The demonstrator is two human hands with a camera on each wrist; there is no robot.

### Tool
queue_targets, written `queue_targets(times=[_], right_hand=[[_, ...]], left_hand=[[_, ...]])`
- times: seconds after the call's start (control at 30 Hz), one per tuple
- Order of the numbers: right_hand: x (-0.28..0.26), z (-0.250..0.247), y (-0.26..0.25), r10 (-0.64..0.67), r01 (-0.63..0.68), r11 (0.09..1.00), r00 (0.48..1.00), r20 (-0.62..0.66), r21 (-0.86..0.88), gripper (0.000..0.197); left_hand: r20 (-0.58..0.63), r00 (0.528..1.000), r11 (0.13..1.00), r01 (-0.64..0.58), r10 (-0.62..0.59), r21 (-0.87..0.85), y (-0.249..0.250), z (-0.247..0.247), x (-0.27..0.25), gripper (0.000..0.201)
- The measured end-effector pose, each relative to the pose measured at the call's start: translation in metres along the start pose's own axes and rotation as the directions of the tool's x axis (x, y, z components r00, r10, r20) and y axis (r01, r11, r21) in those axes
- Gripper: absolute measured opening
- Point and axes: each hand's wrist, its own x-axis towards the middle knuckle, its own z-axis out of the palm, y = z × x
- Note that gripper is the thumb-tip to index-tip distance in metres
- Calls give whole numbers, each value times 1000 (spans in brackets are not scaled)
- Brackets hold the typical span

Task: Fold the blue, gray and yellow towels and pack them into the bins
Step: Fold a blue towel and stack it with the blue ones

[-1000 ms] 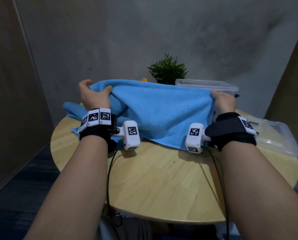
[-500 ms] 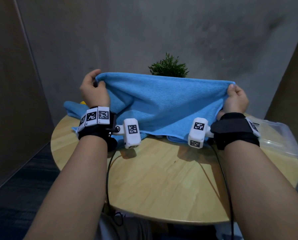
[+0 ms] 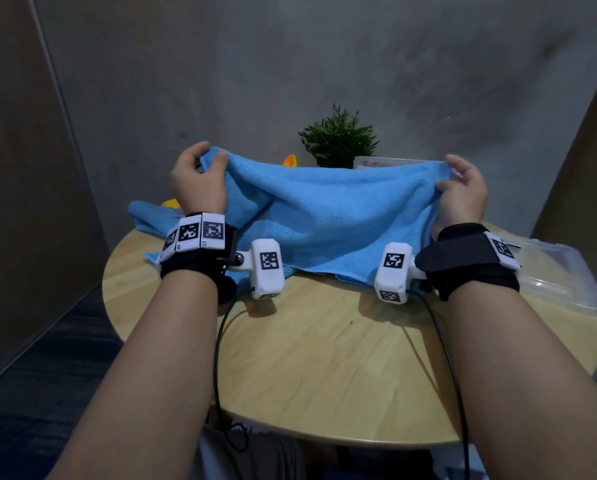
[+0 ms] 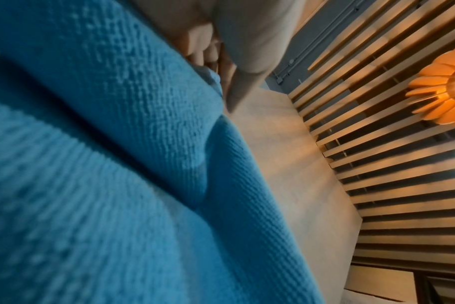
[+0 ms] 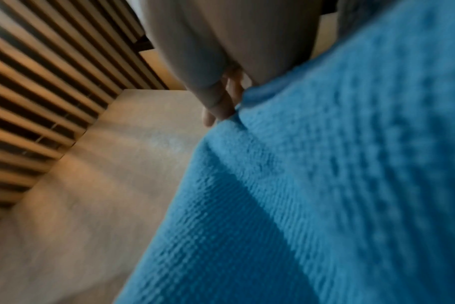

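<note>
Blue towel [image 3: 324, 216]: raised over the table [image 3: 324, 358], top corners pinched by left hand [image 3: 200, 181] and right hand [image 3: 463, 192]; folding appears barely begun. Yellow towel [image 3: 290, 161]: a scrap showing behind. Gray towel: unseen. Bins [image 3: 560, 282]: apparently unpacked.

A round wooden table [image 3: 324, 358] is standing before grey walls [image 3: 290, 64]; an orange lamp [image 4: 444, 88] is glowing beside ceiling slats [image 4: 377, 144].

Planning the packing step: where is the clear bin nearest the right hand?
In the head view the clear bin lies on the round table's right edge, just right of the right hand, which holds the blue towel.
</note>
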Motion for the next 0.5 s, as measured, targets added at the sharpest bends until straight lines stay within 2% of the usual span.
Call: queue_targets(times=[0.07, 0.1, 0.17, 0.2, 0.23, 0.27, 0.3, 0.37, 0.43, 0.5], right_hand=[[-3, 4, 2, 10, 17, 970, 994, 110, -244, 48], [-6, 6, 2, 30, 39, 910, 986, 161, -412, 47], [-13, 12, -2, 68, 85, 704, 980, 185, -705, 46], [-20, 16, -7, 63, 101, 631, 982, 180, -769, 46], [-27, 20, -12, 20, 152, 614, 978, 208, -774, 49], [-32, 25, -17, -57, 244, 647, 960, 274, -722, 54], [-38, 31, -22, -155, 377, 690, 911, 383, -618, 61], [-48, 40, -27, -302, 581, 744, 733, 610, -330, 77], [-56, 49, -30, -371, 660, 742, 556, 744, -123, 82], [-63, 53, -35, -323, 648, 758, 474, 819, -77, 77]], left_hand=[[44, 999, 999, -22, 20, 36, 1, 2, -3, 36], [86, 996, 998, -40, 36, 47, 2, 3, -5, 42], [222, 973, 998, -67, 64, 10, 10, 9, -16, 54], [309, 949, 997, -61, 71, -43, 14, 12, -23, 59], [399, 914, 994, -34, 74, -105, 18, 17, -29, 63], [489, 870, 988, 9, 69, -154, 22, 20, -35, 68], [570, 819, 983, 52, 59, -177, 24, 23, -40, 74], [702, 711, 983, 98, 40, -155, 29, 27, -50, 84], [800, 599, 975, 165, 20, -148, 33, 31, -58, 92], [857, 515, 957, 240, 17, -163, 34, 33, -61, 98]])
